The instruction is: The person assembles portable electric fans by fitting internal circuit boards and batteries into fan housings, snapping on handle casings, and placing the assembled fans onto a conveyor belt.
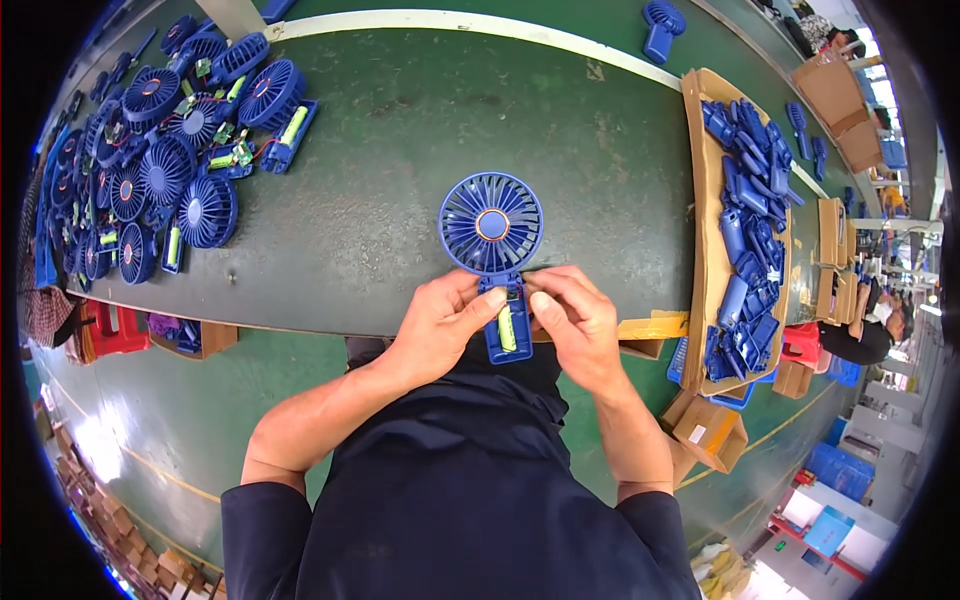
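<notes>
**Both hands at the neck of an open fan**

The blue handheld fan (pixel 491 250) is at the near edge of the green desk (pixel 350 200), between you and the bare middle stretch. Its round head points to the far side, and its handle (pixel 494 346) comes back toward you, open face up, with a yellow-green battery cell (pixel 507 328) lying along it. Whether the head rests on the desk or hangs just above it, you cannot tell from here.

Your left grip (pixel 438 318) is closed on the left side of the neck, thumb on top and fingers beside it. Your right grip (pixel 580 325) is part-closed at the right side, fingertips at the neck; whether they pinch a small part is hidden.

Let the left side do the steadying and keep the right fingertips light. Work level, so the cell stays seated, and watch for wires caught under a thumb or along the rim. Press near the neck, not on the grille.

Opened fans (pixel 162 170) heap on the far left; blue plastic parts (pixel 748 225) fill a cardboard tray (pixel 706 170) on the right.
</notes>
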Tool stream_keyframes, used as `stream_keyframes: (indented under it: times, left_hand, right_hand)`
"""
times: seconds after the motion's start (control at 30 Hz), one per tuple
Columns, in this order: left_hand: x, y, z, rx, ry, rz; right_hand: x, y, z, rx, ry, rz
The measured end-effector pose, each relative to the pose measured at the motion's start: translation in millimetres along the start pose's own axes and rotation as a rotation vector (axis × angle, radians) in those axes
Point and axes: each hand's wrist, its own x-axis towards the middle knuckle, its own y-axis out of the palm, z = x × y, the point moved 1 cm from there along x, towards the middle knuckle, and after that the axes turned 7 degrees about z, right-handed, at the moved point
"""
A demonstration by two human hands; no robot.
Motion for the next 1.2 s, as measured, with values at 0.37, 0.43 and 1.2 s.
stream_keyframes:
  times: [0.37, 0.43, 1.2]
  left_hand:
    - [-2.6, 6.5, 12.2, 0.089, 0.064, 0.001]
    - [-3.6, 8.8, 12.1, 0.100, 0.069, -0.003]
    - [9.9, -2.1, -2.7, -0.110, -0.189, 0.004]
  right_hand:
    - [-4.0, 8.1, -0.8, -0.188, -0.114, -0.023]
    - [-5.1, 11.8, -4.8, -0.124, -0.122, -0.050]
    - [1.5, -8.3, 31.6, -0.760, -0.609, 0.168]
